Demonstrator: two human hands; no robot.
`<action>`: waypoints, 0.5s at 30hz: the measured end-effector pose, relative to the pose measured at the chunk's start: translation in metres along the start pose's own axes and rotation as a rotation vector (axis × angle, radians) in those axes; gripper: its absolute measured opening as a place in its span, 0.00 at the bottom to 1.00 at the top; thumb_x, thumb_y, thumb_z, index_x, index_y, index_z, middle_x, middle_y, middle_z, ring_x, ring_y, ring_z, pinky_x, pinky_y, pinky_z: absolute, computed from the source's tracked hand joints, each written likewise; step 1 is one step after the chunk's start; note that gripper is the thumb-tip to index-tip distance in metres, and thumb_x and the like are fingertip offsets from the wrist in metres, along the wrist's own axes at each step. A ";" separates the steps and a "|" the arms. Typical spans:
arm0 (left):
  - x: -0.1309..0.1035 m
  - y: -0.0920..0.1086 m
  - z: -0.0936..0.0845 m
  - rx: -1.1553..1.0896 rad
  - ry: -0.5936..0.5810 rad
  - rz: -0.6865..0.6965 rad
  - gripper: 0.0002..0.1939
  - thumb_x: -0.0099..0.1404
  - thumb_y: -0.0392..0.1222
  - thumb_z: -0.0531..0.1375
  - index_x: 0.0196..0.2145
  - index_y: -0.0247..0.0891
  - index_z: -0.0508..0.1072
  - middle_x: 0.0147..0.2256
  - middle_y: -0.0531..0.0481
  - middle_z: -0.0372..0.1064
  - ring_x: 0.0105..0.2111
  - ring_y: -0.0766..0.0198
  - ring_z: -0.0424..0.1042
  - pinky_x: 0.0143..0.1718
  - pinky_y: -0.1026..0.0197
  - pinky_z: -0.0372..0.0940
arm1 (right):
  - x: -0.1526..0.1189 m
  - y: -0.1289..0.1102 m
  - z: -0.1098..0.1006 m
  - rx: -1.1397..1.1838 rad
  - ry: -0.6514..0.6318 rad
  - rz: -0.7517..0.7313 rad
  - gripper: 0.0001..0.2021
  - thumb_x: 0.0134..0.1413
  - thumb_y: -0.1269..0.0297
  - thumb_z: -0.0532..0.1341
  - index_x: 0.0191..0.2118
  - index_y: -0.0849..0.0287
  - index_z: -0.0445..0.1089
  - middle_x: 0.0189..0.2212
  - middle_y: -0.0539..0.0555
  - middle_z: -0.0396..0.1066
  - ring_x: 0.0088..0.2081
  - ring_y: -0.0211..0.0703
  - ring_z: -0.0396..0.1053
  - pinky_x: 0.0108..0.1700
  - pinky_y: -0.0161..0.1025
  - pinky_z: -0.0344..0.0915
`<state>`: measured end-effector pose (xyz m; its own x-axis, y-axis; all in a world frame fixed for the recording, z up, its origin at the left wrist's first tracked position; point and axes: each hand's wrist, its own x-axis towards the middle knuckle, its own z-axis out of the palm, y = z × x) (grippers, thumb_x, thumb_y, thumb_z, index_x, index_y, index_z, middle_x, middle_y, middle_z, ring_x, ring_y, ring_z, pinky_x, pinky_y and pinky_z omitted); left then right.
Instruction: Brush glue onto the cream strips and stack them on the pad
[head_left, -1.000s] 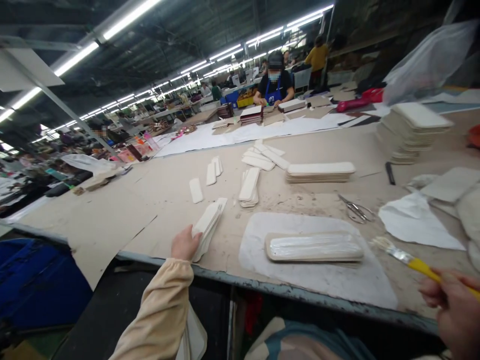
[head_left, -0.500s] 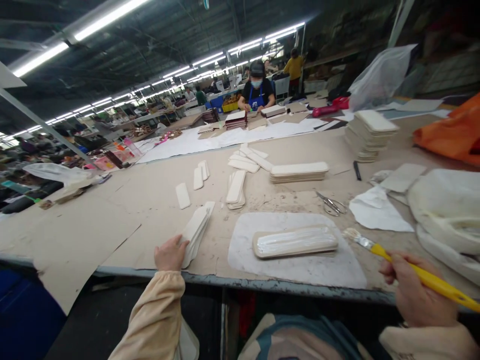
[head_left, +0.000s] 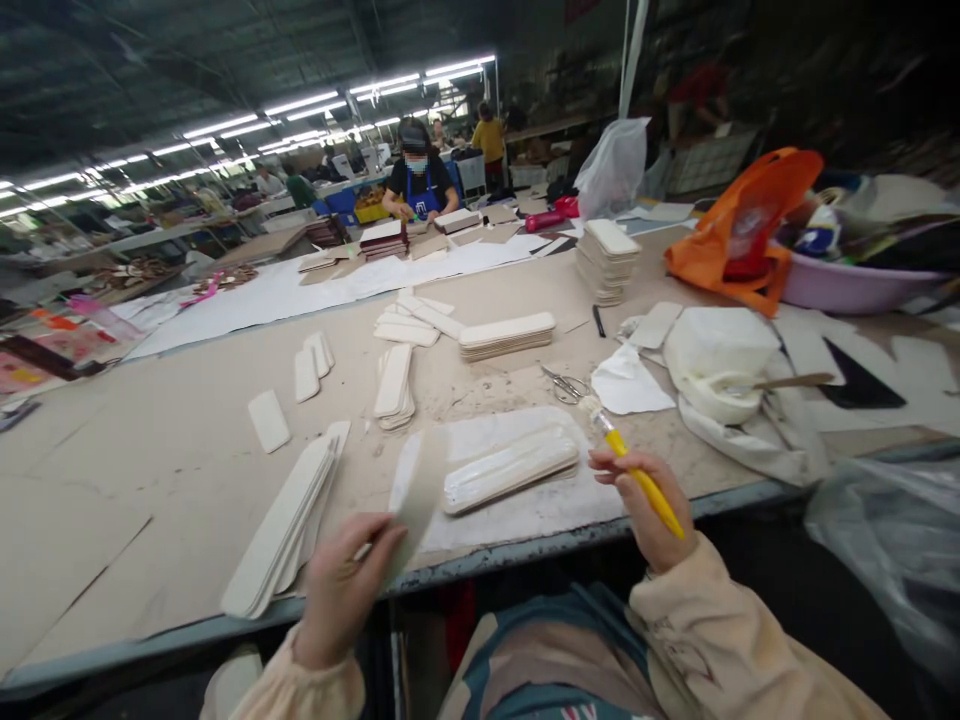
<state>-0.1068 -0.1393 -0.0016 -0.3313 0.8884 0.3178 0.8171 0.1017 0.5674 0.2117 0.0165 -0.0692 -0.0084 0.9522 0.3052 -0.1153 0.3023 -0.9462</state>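
Observation:
My left hand (head_left: 352, 575) pinches the lower end of a long rounded strip (head_left: 422, 490), blurred by motion, raised above the table's front edge. Left of it lies a fanned stack of long cream strips (head_left: 289, 520). To the right, on a white sheet (head_left: 525, 430), rests a short stack of strips (head_left: 514, 468) whose top piece is coated with something wet and shiny. My right hand (head_left: 649, 500) is closed around the yellow handle of a brush (head_left: 615, 440), its pale bristles pointing up and away, just right of the sheet.
Scissors (head_left: 564, 385) and a white cloth-like scrap (head_left: 628, 380) lie beyond the brush. A white tub (head_left: 724, 350) stands at right, near an orange bag (head_left: 742, 230) and a purple basin (head_left: 855, 282). More strip stacks (head_left: 506, 335) sit mid-table. A co-worker (head_left: 420, 180) sits opposite.
My left hand has lifted a strip off the fanned stack and carried it right, toward the white sheet. The brush has come inward with my right hand. The view has turned to the right.

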 end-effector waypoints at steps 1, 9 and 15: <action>-0.002 0.017 0.017 -0.087 -0.130 0.035 0.08 0.63 0.47 0.59 0.33 0.44 0.76 0.31 0.51 0.75 0.31 0.61 0.73 0.32 0.60 0.68 | -0.004 -0.002 0.004 0.053 -0.070 0.015 0.11 0.56 0.55 0.60 0.41 0.54 0.63 0.45 0.58 0.73 0.45 0.49 0.73 0.43 0.48 0.72; -0.006 0.077 0.095 -0.321 -0.478 -0.130 0.07 0.60 0.42 0.60 0.32 0.40 0.79 0.29 0.49 0.75 0.30 0.63 0.71 0.34 0.62 0.65 | -0.011 -0.002 0.005 -0.134 -0.097 0.166 0.16 0.49 0.57 0.67 0.34 0.54 0.58 0.35 0.52 0.75 0.37 0.43 0.73 0.38 0.38 0.69; 0.001 0.048 0.080 -0.586 -0.708 -0.360 0.16 0.57 0.48 0.61 0.37 0.33 0.77 0.30 0.50 0.74 0.30 0.64 0.69 0.32 0.64 0.63 | 0.008 0.013 0.001 -0.331 0.133 0.091 0.19 0.42 0.53 0.70 0.33 0.56 0.61 0.29 0.47 0.69 0.28 0.37 0.66 0.31 0.34 0.64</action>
<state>-0.0304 -0.0982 -0.0351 0.0002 0.9300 -0.3675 0.2968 0.3509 0.8881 0.2093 0.0283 -0.0791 0.1284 0.9664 0.2225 0.2074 0.1932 -0.9590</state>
